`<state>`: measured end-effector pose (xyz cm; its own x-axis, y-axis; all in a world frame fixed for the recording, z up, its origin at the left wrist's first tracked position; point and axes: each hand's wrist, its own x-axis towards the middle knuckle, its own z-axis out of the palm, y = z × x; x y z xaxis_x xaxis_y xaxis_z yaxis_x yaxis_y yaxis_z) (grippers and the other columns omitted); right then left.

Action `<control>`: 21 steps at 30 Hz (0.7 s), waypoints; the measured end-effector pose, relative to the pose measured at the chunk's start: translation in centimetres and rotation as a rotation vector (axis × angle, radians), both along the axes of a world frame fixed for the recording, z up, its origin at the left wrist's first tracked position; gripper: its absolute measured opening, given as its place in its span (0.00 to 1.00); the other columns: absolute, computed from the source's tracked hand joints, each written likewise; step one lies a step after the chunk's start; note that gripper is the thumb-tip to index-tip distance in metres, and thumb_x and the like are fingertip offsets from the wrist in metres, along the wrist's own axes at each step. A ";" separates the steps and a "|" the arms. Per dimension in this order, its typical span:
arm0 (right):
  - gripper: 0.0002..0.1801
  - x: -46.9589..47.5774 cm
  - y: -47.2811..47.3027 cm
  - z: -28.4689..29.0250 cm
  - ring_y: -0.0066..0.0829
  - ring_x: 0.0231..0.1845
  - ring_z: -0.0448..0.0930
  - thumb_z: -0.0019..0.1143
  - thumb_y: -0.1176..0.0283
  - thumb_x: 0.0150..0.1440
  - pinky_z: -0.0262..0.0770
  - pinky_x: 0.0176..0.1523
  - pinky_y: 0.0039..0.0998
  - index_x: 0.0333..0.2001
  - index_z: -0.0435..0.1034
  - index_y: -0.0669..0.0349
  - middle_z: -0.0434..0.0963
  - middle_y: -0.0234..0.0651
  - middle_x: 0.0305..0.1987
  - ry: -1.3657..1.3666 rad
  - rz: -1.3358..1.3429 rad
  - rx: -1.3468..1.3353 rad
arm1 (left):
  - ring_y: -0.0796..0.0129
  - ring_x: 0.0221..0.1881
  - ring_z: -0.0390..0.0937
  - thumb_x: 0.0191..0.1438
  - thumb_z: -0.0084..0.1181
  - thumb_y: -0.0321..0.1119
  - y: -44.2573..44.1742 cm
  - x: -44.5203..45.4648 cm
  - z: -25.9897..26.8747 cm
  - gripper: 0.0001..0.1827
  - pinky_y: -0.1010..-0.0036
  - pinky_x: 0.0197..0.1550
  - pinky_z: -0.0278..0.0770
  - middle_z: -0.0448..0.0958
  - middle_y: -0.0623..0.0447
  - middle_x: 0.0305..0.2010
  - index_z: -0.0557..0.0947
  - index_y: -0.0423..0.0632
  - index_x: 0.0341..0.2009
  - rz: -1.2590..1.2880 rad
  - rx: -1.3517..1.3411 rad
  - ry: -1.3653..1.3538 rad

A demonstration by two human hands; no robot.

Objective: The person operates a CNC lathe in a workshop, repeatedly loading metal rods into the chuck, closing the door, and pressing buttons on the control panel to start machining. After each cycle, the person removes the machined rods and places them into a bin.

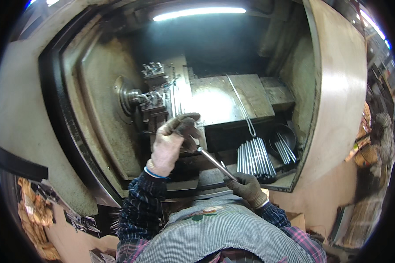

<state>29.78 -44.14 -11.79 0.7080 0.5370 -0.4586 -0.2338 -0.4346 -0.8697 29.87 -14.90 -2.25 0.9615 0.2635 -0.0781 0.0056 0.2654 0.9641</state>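
Observation:
My right hand (248, 188), in a dark-palmed work glove, grips the lower end of a bright metal rod (215, 162). The rod slants up and left across the front of a lathe's enclosure. Just beyond its upper end is my left hand (176, 139), gloved too, with its fingers apart and no object visible in it. Behind that hand, several thin rods (175, 100) lie on the lathe's slide. Further left are the spindle nose (130, 97) and a bolted tool holder (153, 100); a second tool holder (153, 69) sits farther back.
A row of metal rods (255, 157) lies at the enclosure's front right, beside a dark round container (289, 133) with more rods (284, 149). A looped wire hook (242, 107) rests across the metal cover (204, 115). The enclosure's right panel (339, 88) rises beside them.

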 end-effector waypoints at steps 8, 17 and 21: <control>0.18 -2.5 -0.6 -1.2 0.21 0.38 0.82 0.69 0.66 0.62 0.79 0.43 0.25 0.52 0.81 0.66 0.85 0.34 0.39 0.020 -0.046 0.102 | 0.69 0.47 0.82 0.69 0.60 0.37 2.5 3.2 -2.6 0.25 0.72 0.50 0.84 0.81 0.52 0.54 0.73 0.47 0.68 0.067 -0.016 -0.088; 0.19 -2.7 -0.3 -1.1 0.19 0.36 0.80 0.68 0.66 0.62 0.77 0.40 0.23 0.53 0.80 0.66 0.84 0.32 0.37 0.036 -0.081 0.101 | 0.78 0.39 0.78 0.59 0.71 0.34 1.5 3.5 -3.0 0.15 0.81 0.45 0.77 0.86 0.58 0.40 0.87 0.43 0.49 0.117 0.107 0.058; 0.20 -2.4 0.1 -1.0 0.19 0.34 0.79 0.68 0.64 0.62 0.76 0.39 0.24 0.52 0.81 0.66 0.83 0.32 0.35 -0.022 -0.079 0.085 | 0.82 0.32 0.78 0.57 0.73 0.33 1.4 3.7 -3.4 0.14 0.83 0.36 0.77 0.86 0.59 0.35 0.89 0.43 0.46 0.090 0.173 0.096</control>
